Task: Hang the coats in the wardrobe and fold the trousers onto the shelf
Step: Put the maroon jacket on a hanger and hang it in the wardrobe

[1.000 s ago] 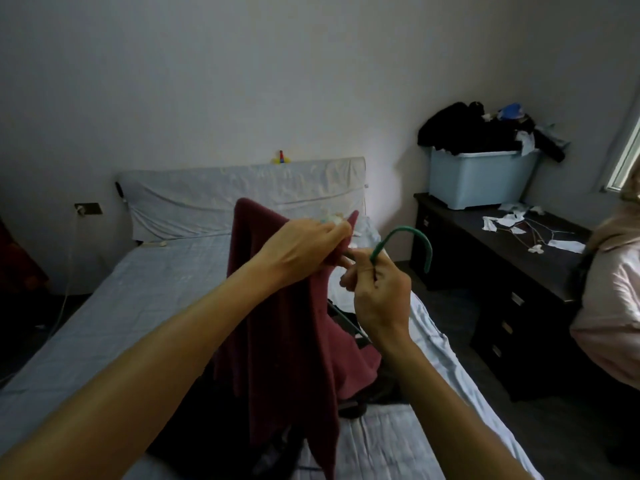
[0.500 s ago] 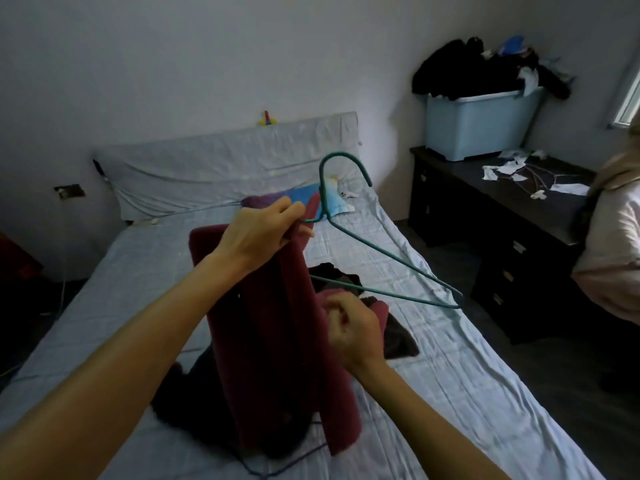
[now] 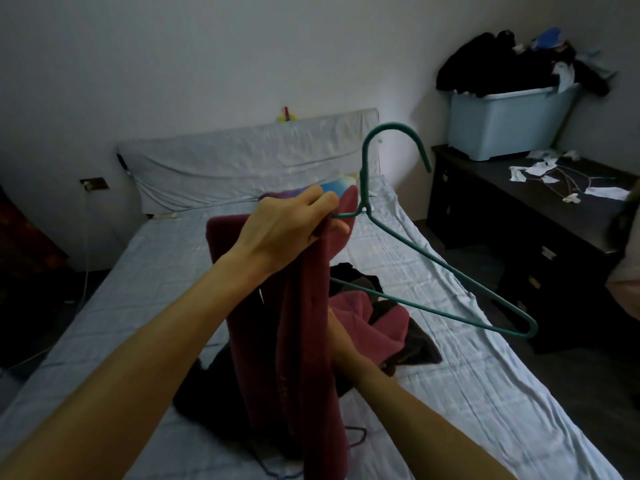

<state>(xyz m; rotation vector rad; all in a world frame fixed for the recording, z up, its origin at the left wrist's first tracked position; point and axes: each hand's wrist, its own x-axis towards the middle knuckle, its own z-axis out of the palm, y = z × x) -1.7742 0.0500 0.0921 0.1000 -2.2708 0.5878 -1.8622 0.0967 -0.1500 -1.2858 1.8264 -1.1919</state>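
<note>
Maroon coat [image 3: 304, 341] hangs in a long bunched column from the left grip [image 3: 294, 226], which is raised over the middle of the bed [image 3: 166, 278]. The fingers of that grip are curled tight round the top edge of the cloth, and a rounded fold of it sticks out at 3 o'clock, just past the fingertips. The same closed fingers also pinch the wire of a green hanger [image 3: 362, 178] where its near shoulder meets the neck. From the grip the hanger's stem and hook rise toward 1 o'clock, while its free shoulder and lower bar slant away toward 4 o'clock, bare of cloth and clear of the bed.

At 6 o'clock from the left grip, the coat drops straight down to the lower edge of the view. A looser part of it lies crumpled on the sheet toward 4 o'clock, on top of dark clothes [image 3: 412, 344].

Reaching in from 5 o'clock, the right grip [image 3: 341, 344] lies against the right side of the hanging cloth. Its fingers are hidden behind the coat, so it cannot be told whether they are closed or hold anything.

Far off at 2 o'clock stands a dark desk [image 3: 561, 216] carrying a pale blue tub [image 3: 505, 123] heaped with black garments.
</note>
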